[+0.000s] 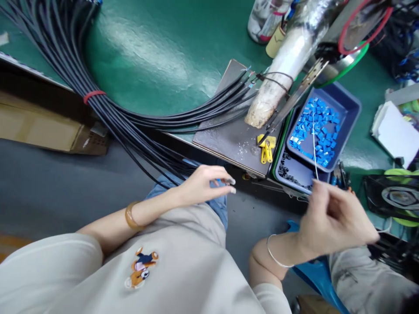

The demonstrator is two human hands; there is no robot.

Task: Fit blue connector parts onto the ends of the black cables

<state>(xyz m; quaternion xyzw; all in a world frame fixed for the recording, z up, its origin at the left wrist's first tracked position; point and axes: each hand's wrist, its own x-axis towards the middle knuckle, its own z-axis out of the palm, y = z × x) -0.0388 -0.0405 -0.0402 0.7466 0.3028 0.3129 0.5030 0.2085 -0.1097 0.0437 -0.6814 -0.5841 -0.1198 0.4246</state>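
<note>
My left hand (pixel 209 185) is over my lap, beside the near ends of the black cables (pixel 144 152). Its thumb and fingers are apart; a small blue bit shows between them, and I cannot tell whether it touches the hand. My right hand (pixel 334 218) is raised at the bench edge, thumb and forefinger pinched on a thin pale strand (pixel 314 144). That strand stretches up across a grey-blue tray (pixel 350 113) of small blue parts (pixel 319 131). Below it, a second tray (pixel 299 179) holds small black parts.
Cable ends lie across a dark board (pixel 222 139) with yellow clips (pixel 267 150). Above the board, a metal rod (pixel 294 96) points down beside a white tube (pixel 278 83). A small fan (pixel 399 196) stands at right. Another person's clothed leg (pixel 353 270) is near a blue stool (pixel 314 279).
</note>
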